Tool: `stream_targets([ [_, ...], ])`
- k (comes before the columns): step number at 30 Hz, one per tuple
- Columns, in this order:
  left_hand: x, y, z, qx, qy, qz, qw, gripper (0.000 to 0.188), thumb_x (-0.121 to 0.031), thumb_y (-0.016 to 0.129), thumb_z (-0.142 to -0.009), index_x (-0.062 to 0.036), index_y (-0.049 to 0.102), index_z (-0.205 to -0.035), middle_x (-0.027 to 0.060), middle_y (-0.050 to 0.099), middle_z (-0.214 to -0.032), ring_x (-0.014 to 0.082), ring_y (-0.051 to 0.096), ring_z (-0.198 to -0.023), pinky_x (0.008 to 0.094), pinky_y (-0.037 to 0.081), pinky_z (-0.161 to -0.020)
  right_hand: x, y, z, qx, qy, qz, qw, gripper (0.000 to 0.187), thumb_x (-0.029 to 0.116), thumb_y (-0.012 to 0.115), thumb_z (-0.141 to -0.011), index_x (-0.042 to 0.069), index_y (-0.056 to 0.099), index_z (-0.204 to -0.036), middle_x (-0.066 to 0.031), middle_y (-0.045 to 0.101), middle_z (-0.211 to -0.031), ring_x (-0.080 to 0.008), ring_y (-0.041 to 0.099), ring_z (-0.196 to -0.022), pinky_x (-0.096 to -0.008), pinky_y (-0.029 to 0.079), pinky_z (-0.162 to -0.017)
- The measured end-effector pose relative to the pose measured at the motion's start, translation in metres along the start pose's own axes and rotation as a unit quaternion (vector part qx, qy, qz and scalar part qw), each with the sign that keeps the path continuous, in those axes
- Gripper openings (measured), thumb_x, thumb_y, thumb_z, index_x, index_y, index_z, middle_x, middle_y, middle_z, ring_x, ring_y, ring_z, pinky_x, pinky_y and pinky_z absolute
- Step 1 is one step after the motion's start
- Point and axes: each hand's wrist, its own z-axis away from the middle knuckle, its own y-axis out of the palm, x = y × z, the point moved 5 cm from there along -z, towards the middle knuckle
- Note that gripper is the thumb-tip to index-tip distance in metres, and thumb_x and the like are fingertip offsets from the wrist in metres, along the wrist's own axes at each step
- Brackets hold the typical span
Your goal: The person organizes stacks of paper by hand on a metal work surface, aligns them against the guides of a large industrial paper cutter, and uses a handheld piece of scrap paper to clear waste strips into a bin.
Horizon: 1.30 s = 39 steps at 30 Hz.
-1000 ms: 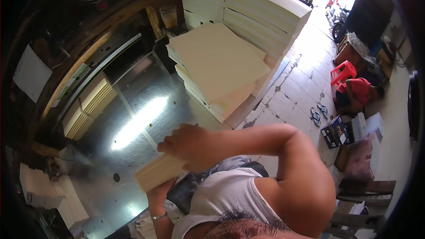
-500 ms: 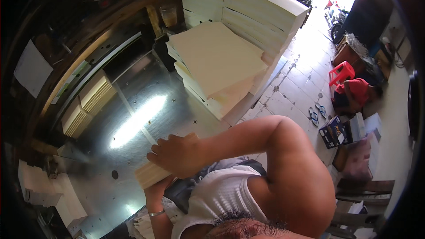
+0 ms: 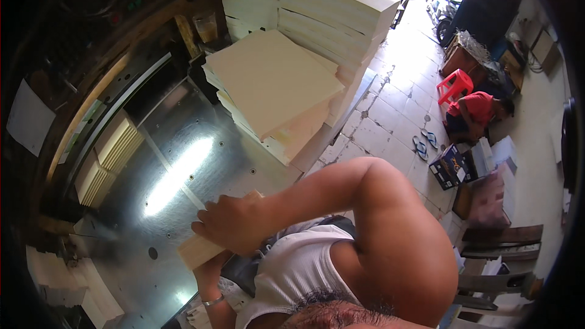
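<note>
A: Any readable text?
B: None. Box (image 3: 448, 167), dark, at 3 o'clock: gold print-like marks plus a pale patch, too small to make out.
A: And 9 o'clock?
B: Sheet of paper (image 3: 30, 120), white. Surface blurred; cannot tell if written on.
A: Between 10 and 11?
B: Small green lights (image 3: 134, 4), dark surroundings. Digits or plain lamps, cannot tell.

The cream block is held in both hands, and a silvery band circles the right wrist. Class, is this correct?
Not quite: the head view shows the silvery band on the wrist of the left hand, not the right hand. The cream block is held in both hands, as stated.
</note>
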Motion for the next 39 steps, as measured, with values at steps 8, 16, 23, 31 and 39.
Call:
stream_targets([
  [8,0.0,-0.001,-0.005,-0.005,0.019,-0.016,1.0,0.083,-0.053,0.085,-0.08,-0.0142,0.053,-0.145,0.0042,0.061,-0.144,0.0246,0.056,-0.133,0.0415,0.044,-0.11,-0.003,-0.001,0.001,-0.023,0.006,-0.018,1.0,0.064,0.024,0.078,-0.074,-0.004,0.054,-0.126,-0.0169,0.064,-0.11,-0.0317,0.067,-0.102,-0.0413,0.058,-0.081],
  [16,-0.009,0.0,-0.007,0.003,0.021,-0.027,0.999,0.082,-0.054,0.084,-0.08,-0.0152,0.053,-0.146,0.0029,0.06,-0.145,0.0242,0.055,-0.135,0.0413,0.042,-0.112,-0.003,-0.005,0.007,-0.044,-0.007,-0.015,0.999,0.064,0.024,0.079,-0.074,-0.003,0.054,-0.127,-0.0161,0.063,-0.11,-0.0314,0.066,-0.102,-0.0413,0.058,-0.082],
  [23,-0.013,0.003,-0.003,0.034,0.013,-0.163,0.986,0.082,-0.055,0.083,-0.081,-0.0161,0.053,-0.146,0.0019,0.059,-0.147,0.024,0.054,-0.135,0.0411,0.041,-0.113,-0.006,0.0,0.0,-0.016,0.03,-0.012,0.999,0.061,0.021,0.077,-0.074,0.0,0.054,-0.126,-0.0151,0.063,-0.111,-0.031,0.066,-0.103,-0.0417,0.057,-0.084],
  [31,0.021,0.017,-0.011,-0.004,0.061,0.018,0.998,0.071,-0.056,0.084,-0.078,-0.0175,0.063,-0.134,0.0005,0.069,-0.129,0.0208,0.059,-0.125,0.0483,0.031,-0.115,-0.006,-0.002,0.007,-0.034,0.049,-0.032,0.998,0.056,0.018,0.075,-0.074,0.001,0.052,-0.122,-0.0157,0.062,-0.109,-0.033,0.065,-0.103,-0.0443,0.055,-0.085],
  [39,0.019,0.001,0.001,-0.081,0.104,-0.047,0.99,0.069,-0.052,0.091,-0.068,-0.0149,0.067,-0.121,0.0038,0.071,-0.116,0.0244,0.061,-0.113,0.048,0.034,-0.109,-0.001,-0.019,0.001,0.006,0.019,-0.016,1.0,0.054,0.016,0.075,-0.073,-0.001,0.053,-0.12,-0.0164,0.062,-0.104,-0.0332,0.065,-0.098,-0.0448,0.055,-0.082],
])
